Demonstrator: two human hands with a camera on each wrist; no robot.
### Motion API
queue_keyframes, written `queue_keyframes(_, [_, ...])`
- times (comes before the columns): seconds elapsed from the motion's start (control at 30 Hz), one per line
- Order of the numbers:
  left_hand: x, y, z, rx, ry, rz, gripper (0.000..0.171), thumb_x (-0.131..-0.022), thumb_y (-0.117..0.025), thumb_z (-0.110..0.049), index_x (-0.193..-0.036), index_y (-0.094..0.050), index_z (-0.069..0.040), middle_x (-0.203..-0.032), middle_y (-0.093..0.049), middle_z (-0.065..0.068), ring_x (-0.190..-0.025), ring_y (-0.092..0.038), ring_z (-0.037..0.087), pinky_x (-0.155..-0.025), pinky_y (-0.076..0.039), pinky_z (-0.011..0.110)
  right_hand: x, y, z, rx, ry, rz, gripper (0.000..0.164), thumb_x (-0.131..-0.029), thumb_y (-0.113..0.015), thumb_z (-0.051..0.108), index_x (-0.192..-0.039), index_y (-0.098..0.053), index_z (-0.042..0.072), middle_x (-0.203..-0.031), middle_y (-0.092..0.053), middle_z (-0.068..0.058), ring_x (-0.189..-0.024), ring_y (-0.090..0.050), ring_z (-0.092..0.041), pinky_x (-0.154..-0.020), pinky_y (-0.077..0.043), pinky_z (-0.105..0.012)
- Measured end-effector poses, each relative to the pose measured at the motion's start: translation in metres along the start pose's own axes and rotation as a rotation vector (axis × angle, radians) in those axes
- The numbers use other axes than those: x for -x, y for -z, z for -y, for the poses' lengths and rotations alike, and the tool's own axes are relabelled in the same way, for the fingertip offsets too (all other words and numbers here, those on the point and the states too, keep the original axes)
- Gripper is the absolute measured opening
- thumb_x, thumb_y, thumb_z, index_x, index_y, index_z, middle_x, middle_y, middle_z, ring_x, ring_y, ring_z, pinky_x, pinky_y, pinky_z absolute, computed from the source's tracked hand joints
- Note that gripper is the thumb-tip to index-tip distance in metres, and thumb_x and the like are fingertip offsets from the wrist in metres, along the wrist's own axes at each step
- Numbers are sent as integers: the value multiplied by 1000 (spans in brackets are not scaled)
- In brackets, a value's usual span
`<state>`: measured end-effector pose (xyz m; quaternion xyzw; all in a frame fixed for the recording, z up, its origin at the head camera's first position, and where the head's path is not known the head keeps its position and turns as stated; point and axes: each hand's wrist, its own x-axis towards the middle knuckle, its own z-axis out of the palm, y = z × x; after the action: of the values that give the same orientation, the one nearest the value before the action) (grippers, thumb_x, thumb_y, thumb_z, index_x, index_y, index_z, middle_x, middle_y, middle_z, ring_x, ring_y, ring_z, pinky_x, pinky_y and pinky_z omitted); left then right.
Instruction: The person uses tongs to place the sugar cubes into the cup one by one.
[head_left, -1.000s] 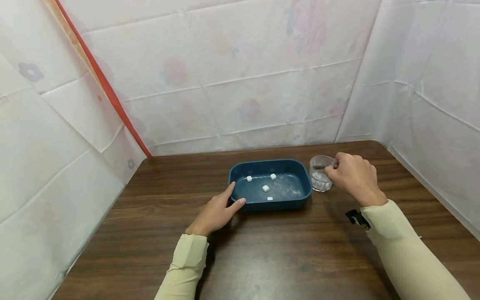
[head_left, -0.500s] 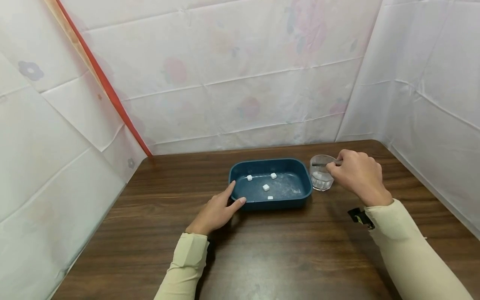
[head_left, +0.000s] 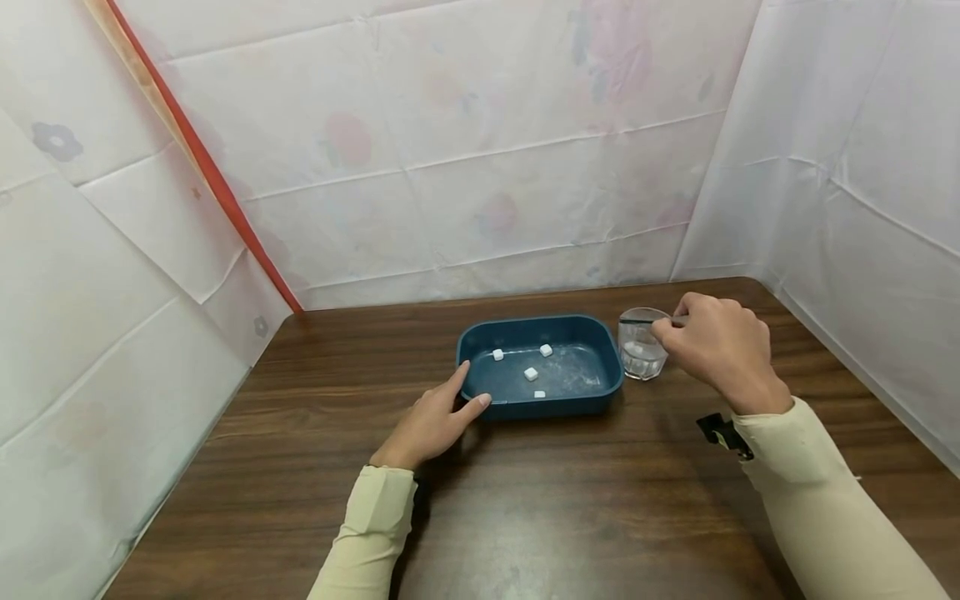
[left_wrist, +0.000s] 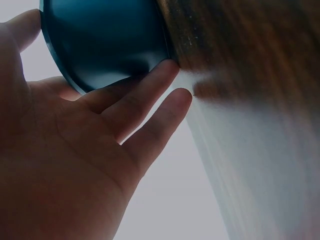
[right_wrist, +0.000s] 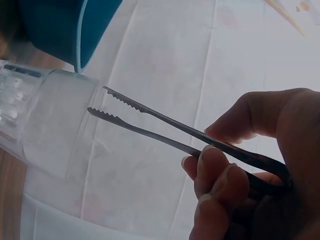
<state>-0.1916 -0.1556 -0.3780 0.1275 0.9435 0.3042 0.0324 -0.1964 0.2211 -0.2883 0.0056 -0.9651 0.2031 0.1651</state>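
Observation:
My right hand [head_left: 716, 350] pinches a pair of small metal tongs [right_wrist: 170, 142] between thumb and fingers. The serrated tips stand apart with nothing between them, close to the mouth of a clear glass [head_left: 642, 354]. Small white pieces [right_wrist: 11, 97] show low inside that glass. To its left sits a dark blue rectangular tray [head_left: 611, 379], with several small white cubes [head_left: 531, 374] scattered on its floor. My left hand [head_left: 427, 425] touches the tray's near left corner, its fingers fairly straight along the outer wall and the thumb near the rim.
Tray and glass stand close together toward the back of a brown wood-grain table [head_left: 525, 517]. A white patterned sheet [head_left: 450, 158] hangs behind and at both sides. A red strip [head_left: 217, 179] runs down at the back left.
The right hand has moved slightly up and right, lifting the tongs from inside the glass to about its rim. The left hand, tray and cubes have stayed in place.

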Motion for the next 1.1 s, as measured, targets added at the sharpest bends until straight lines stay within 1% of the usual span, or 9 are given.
queue_keyframes(0.17, [0, 0, 1, -3, -6, 1, 86, -96, -49, -68, -162, -23, -19, -159, -35, 5, -142, -39, 29, -111, -35, 56, 2, 1, 3, -7, 3, -16, 21, -83, -55, 27, -83, -69, 11, -74, -64, -7, -60, -56, -29, -46, -40, -42])
queue_keyframes(0.43, [0, 0, 1, 3, -8, 1, 86, -96, -50, -67, -162, -23, -20, -159, -35, 5, -142, -39, 28, -111, -35, 55, 7, -2, 9, -40, 37, -55, 18, -84, -54, 23, -82, -66, 10, -68, -60, -4, -55, -51, -24, -44, -36, -37])
queue_keyframes(0.7, [1, 0, 0, 10, -9, 2, 85, -96, -50, -66, -162, -23, -20, -159, -34, 4, -142, -39, 29, -111, -35, 55, 11, -8, 15, -78, 98, -99, 20, -87, -57, 23, -84, -68, 7, -66, -62, -3, -49, -48, -21, -40, -34, -34])
queue_keyframes(0.83, [1, 1, -1, 10, -5, -2, 85, -96, -50, -66, -162, -23, -20, -159, -35, 4, -142, -39, 29, -111, -35, 56, 13, -10, 21, -80, 108, -91, 21, -87, -57, 24, -85, -69, 7, -66, -63, -2, -51, -49, -20, -41, -35, -34])
queue_keyframes(1.1, [1, 0, -1, 6, -3, 0, 84, -96, -51, -66, -162, -24, -20, -159, -35, 5, -142, -39, 30, -111, -35, 56, 19, -17, 31, -87, 169, -79, 18, -88, -56, 21, -83, -68, 9, -58, -54, 1, -45, -43, -17, -39, -30, -30])
